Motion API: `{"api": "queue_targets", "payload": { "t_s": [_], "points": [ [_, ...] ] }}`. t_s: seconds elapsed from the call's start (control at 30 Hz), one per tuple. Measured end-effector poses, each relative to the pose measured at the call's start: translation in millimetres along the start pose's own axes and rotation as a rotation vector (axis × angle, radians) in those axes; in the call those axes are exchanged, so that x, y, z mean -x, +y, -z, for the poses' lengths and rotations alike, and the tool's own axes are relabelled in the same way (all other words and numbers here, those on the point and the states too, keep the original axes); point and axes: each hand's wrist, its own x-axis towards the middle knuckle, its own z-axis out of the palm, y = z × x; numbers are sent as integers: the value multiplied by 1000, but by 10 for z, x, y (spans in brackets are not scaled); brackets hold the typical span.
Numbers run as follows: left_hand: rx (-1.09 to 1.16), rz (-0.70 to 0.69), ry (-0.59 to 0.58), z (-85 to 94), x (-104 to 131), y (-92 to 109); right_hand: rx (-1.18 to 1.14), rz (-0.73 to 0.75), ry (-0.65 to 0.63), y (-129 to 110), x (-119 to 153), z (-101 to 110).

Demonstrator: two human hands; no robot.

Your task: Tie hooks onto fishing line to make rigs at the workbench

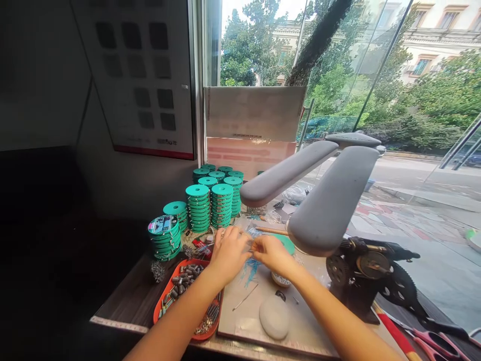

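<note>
1. The left hand and right hand meet fingertip to fingertip over the grey work mat. The fingers are pinched together on something too small and blurred to identify, beside a tuft of blue thread.
2. A grey two-armed lamp head hides much of the black geared winding machine; red-handled scissors are cut off at the frame's edge.
3. On the wood-grain counter, stacks of teal round spools stand behind an orange oval tray of small metal parts; a white oval stone lies on the mat.
4. Glass walls face a street, trees and pale buildings.
</note>
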Motion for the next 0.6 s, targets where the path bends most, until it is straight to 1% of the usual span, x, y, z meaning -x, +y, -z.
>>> {"api": "queue_targets", "payload": {
  "t_s": [0.13, 0.3, 0.43, 0.6],
  "points": [
    [-58, -49, -16, -15, -21, 6, 1, -13, 11, 4, -8, -11],
    [-77, -63, -24, -58, -17, -19, -1, -10, 29, 2, 10, -3],
    [-45, -50, -14, -95, -32, -65, 9, -10, 52, -11, 23, 21],
    [-1, 15, 39, -91, -33, -146, 49, -50, 61, -27, 25, 53]
  ]
}}
